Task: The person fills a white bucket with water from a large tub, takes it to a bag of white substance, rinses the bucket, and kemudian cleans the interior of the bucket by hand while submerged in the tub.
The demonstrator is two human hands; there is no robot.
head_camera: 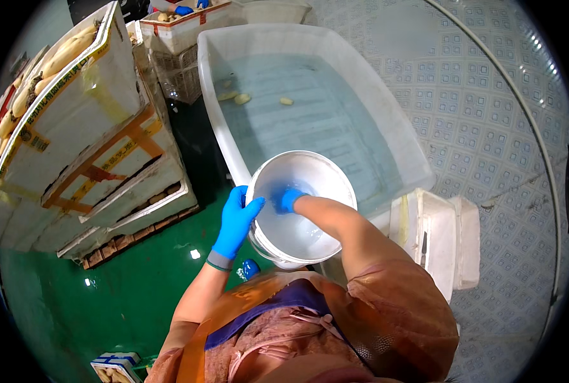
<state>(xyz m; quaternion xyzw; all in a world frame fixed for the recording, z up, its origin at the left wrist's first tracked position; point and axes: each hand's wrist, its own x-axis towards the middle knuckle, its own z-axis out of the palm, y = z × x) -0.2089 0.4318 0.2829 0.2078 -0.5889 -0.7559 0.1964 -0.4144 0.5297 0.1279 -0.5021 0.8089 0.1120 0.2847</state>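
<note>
My left hand (pixel 236 218), in a blue glove, grips the near-left rim of a white plastic bucket (pixel 330 179). The thumb lies over the rim, with the fingers outside. Down inside the bucket is my right hand (pixel 290 199), also blue-gloved and blurred; whether it holds anything is not visible. Some water seems to lie in the bucket. A wire handle (pixel 260 249) hangs at its near-left side. Just beyond stands a big white plastic tub (pixel 385 115) of clear water, overlapped by the bucket. Pale lotus root pieces (pixel 242 99) float or lie at its far-left end.
Stacked foam boxes (pixel 107 91) with lotus roots (pixel 66 55) on top rise at left. At right are smaller foam boxes (pixel 438 239) and a hose (pixel 519 98) along the tiled surface. Another person's gloved hand (pixel 184 10) is at a far box. The green floor (pixel 155 273) looks wet.
</note>
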